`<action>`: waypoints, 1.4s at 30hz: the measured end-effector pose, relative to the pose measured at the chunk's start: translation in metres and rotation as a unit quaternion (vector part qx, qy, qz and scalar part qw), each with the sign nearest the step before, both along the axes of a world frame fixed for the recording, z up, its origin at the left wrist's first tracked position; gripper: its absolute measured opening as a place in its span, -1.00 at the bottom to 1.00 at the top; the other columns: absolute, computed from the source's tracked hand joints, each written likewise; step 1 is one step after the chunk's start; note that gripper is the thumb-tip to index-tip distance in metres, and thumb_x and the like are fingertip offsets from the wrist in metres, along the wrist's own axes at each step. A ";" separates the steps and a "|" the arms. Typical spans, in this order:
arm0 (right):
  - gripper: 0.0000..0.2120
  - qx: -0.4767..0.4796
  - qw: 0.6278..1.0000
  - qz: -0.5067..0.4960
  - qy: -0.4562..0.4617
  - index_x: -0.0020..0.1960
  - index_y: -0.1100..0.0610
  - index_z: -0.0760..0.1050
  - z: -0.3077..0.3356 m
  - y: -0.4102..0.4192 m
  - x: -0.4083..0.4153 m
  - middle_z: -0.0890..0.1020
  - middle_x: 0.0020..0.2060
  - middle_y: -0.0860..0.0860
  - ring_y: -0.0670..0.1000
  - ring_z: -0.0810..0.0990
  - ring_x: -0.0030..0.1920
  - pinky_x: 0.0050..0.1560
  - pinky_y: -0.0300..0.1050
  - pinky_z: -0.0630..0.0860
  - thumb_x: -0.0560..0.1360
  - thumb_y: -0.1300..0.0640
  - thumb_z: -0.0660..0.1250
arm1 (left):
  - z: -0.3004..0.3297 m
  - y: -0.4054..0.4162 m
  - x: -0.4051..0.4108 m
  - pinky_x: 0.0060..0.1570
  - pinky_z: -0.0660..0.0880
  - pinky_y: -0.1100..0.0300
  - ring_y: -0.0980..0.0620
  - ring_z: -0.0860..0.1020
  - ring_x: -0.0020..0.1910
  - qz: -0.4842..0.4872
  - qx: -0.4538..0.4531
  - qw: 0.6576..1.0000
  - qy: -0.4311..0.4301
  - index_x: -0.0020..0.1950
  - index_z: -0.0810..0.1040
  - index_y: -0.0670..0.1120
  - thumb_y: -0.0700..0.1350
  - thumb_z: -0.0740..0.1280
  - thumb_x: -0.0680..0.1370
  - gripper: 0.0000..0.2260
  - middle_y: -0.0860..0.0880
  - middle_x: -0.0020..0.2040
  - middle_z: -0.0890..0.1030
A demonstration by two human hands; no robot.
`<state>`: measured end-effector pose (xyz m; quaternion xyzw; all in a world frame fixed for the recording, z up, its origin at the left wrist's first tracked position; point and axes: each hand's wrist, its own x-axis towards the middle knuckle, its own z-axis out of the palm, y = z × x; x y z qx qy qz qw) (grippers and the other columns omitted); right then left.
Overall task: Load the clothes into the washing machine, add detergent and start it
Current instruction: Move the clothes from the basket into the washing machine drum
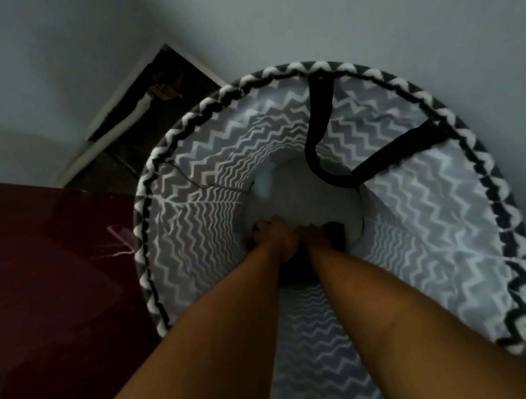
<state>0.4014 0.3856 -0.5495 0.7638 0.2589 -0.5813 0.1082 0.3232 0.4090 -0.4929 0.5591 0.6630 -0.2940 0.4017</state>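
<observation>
**Both arms deep in the laundry basket**

From the head camera, looking straight down, a tall round laundry basket (420, 218) with a grey-and-white zigzag lining and a braided black-and-white rim filled most of the frame. Both forearms reached down to its pale bottom. The left hand (279, 240) and the right hand (316, 234) lay close together there, on dark clothes (336, 229) bunched at the near edge of the floor of the basket. The left hand's fingers looked curled into the dark cloth; the light was dim and the picture soft, so I could not tell for sure how either hand gripped, and the right hand's fingers were mostly lost in shadow.

A black strap handle (320, 138) drooped from the far rim down inside the basket, its loop hanging just above the bottom, clear of the hands.

To the left stood a dark red surface (41, 279), touching the basket's side. Behind it a dark strip of floor (142, 120) met a pale wall (55, 58).
</observation>
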 end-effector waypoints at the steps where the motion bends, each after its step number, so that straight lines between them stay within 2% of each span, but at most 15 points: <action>1: -0.51 0.005 0.999 0.030 0.015 0.51 0.15 0.27 0.007 0.002 -0.002 0.34 0.46 0.17 0.21 0.33 0.44 0.43 0.13 0.30 0.66 -0.07 0.12 | 0.003 0.000 -0.002 0.46 0.21 -0.06 -0.31 0.24 0.46 -0.003 0.001 1.000 0.004 0.46 0.32 -0.15 0.07 0.24 0.60 -0.51 -0.31 0.48 0.22; 5: -0.50 0.046 0.994 -0.013 0.100 0.40 0.25 0.43 0.049 0.021 -0.003 0.47 0.38 0.21 0.20 0.48 0.34 0.31 -0.10 0.39 0.64 -0.09 0.17 | 0.040 0.008 -0.006 0.45 0.22 -0.10 -0.31 0.25 0.47 -0.018 -0.026 0.999 -0.013 0.52 0.18 -0.19 -0.05 0.31 0.59 -0.43 -0.32 0.50 0.19; 7: -0.49 0.067 0.986 -0.055 0.141 0.28 0.25 0.56 0.078 0.035 0.003 0.58 0.26 0.22 0.21 0.57 0.22 0.29 -0.04 0.47 0.55 -0.13 0.24 | 0.078 0.022 -0.007 0.38 0.31 -0.06 -0.30 0.36 0.40 -0.030 -0.027 0.998 -0.053 0.51 0.17 -0.23 -0.06 0.38 0.55 -0.36 -0.32 0.44 0.31; 9: -0.71 0.067 0.973 -0.130 0.179 -0.19 0.16 0.66 0.114 0.046 0.016 0.68 -0.16 0.18 0.18 0.63 -0.12 0.03 0.03 0.59 0.36 -0.04 0.30 | 0.116 0.035 -0.008 0.34 0.33 -0.02 -0.26 0.42 0.33 -0.037 -0.023 0.996 -0.077 0.47 0.23 -0.25 -0.09 0.34 0.57 -0.46 -0.27 0.42 0.38; 11: -0.78 0.060 0.956 -0.190 0.217 -0.53 0.04 0.33 0.156 0.057 0.028 0.42 -0.49 0.06 0.09 0.40 -0.42 -0.34 -0.09 0.38 0.28 0.15 0.25 | 0.152 0.045 -0.014 0.33 0.36 0.02 -0.23 0.45 0.32 -0.055 0.005 0.995 -0.080 0.45 0.31 -0.20 -0.07 0.32 0.57 -0.50 -0.23 0.41 0.42; 14: -0.75 0.077 0.939 -0.212 0.259 -0.48 0.04 0.19 0.221 0.071 0.038 0.26 -0.47 0.01 0.06 0.23 -0.45 -0.38 -0.08 0.17 0.08 0.17 0.29 | 0.207 0.053 -0.022 0.24 0.40 0.14 -0.17 0.49 0.30 -0.024 0.060 0.993 -0.098 0.36 0.46 -0.15 -0.09 0.35 0.53 -0.59 -0.20 0.32 0.51; 17: -0.79 0.068 0.934 -0.211 0.280 -0.42 0.10 0.34 0.282 0.082 0.034 0.39 -0.41 0.10 0.12 0.37 -0.42 -0.35 -0.13 0.34 -0.01 0.15 0.31 | 0.259 0.055 -0.033 -0.02 0.50 0.17 -0.08 0.61 0.03 0.076 0.087 0.982 -0.150 0.11 0.60 -0.11 -0.16 0.42 0.45 -0.77 -0.16 0.10 0.64; 20: -0.88 0.103 0.932 -0.201 0.283 -0.27 0.19 0.49 0.344 0.089 0.026 0.54 -0.34 0.16 0.14 0.51 -0.40 -0.31 -0.13 0.49 0.27 0.13 0.28 | 0.304 0.051 -0.044 -0.10 0.59 0.10 -0.10 0.62 -0.14 0.207 0.143 0.939 -0.235 -0.17 0.55 -0.07 -0.13 0.41 0.43 -0.93 -0.10 -0.17 0.60; 23: -0.63 0.131 0.933 -0.165 0.293 0.11 0.29 0.61 0.398 0.089 0.018 0.66 0.02 0.27 0.26 0.63 -0.02 0.15 0.12 0.56 0.42 0.08 0.31 | 0.347 0.046 -0.057 -0.12 0.63 -0.19 -0.14 0.62 -0.23 0.316 0.189 0.883 -0.291 -0.22 0.55 -0.10 -0.07 0.36 0.30 -0.87 -0.10 -0.27 0.58; 25: -0.62 0.143 0.938 -0.126 0.289 0.22 0.26 0.60 0.434 0.083 0.013 0.65 0.14 0.25 0.23 0.63 0.14 0.28 0.13 0.52 0.53 0.03 0.31 | 0.376 0.042 -0.067 -0.16 0.61 -0.26 -0.16 0.62 -0.23 0.364 0.214 0.850 -0.315 -0.22 0.55 -0.13 -0.09 0.33 0.25 -0.83 -0.19 -0.28 0.58; 28: -0.62 0.126 0.939 -0.097 0.305 0.14 0.21 0.64 0.474 0.069 0.000 0.71 0.03 0.18 0.13 0.67 0.07 0.15 0.03 0.58 0.63 -0.05 0.22 | 0.420 0.029 -0.078 -0.24 0.65 -0.12 -0.21 0.64 -0.13 0.421 0.242 0.801 -0.351 -0.20 0.56 -0.14 -0.19 0.29 0.30 -0.88 -0.23 -0.20 0.59; 32: -0.64 0.173 0.928 -0.070 0.322 0.17 0.23 0.57 0.501 0.051 -0.028 0.74 -0.17 0.07 0.16 0.60 0.10 0.19 0.07 0.52 0.69 0.03 0.10 | 0.457 0.004 -0.097 -0.30 0.52 0.05 -0.08 0.51 -0.28 0.461 0.321 0.751 -0.346 -0.30 0.51 -0.08 -0.10 0.30 0.27 -0.92 -0.08 -0.33 0.52; 34: -0.61 0.195 0.914 -0.094 0.343 0.32 0.24 0.50 0.507 0.041 -0.046 0.70 -0.09 0.09 0.14 0.66 -0.03 0.06 0.10 0.60 0.66 0.00 0.14 | 0.474 -0.008 -0.112 -0.30 0.41 0.16 0.00 0.47 -0.31 0.458 0.373 0.742 -0.317 -0.30 0.51 -0.06 -0.09 0.32 0.36 -0.93 -0.03 -0.34 0.53; 37: -0.72 0.213 0.889 -0.109 0.390 0.25 0.19 0.50 0.519 0.024 -0.075 0.67 -0.27 0.02 -0.03 0.65 -0.35 -0.40 -0.16 0.59 0.67 0.12 0.11 | 0.502 -0.029 -0.141 -0.15 0.46 0.10 -0.02 0.52 -0.21 0.445 0.419 0.735 -0.293 -0.22 0.52 -0.09 -0.05 0.26 0.41 -0.87 -0.04 -0.25 0.59; 42: -0.78 0.196 0.893 -0.071 0.399 0.00 0.16 0.54 0.548 -0.009 -0.137 0.57 -0.32 0.10 0.07 0.48 -0.32 -0.45 -0.19 0.51 0.63 0.08 0.17 | 0.537 -0.070 -0.205 -0.04 0.50 0.09 -0.13 0.60 -0.04 0.414 0.460 0.747 -0.243 -0.11 0.59 -0.06 0.04 0.18 0.32 -0.70 -0.10 -0.10 0.68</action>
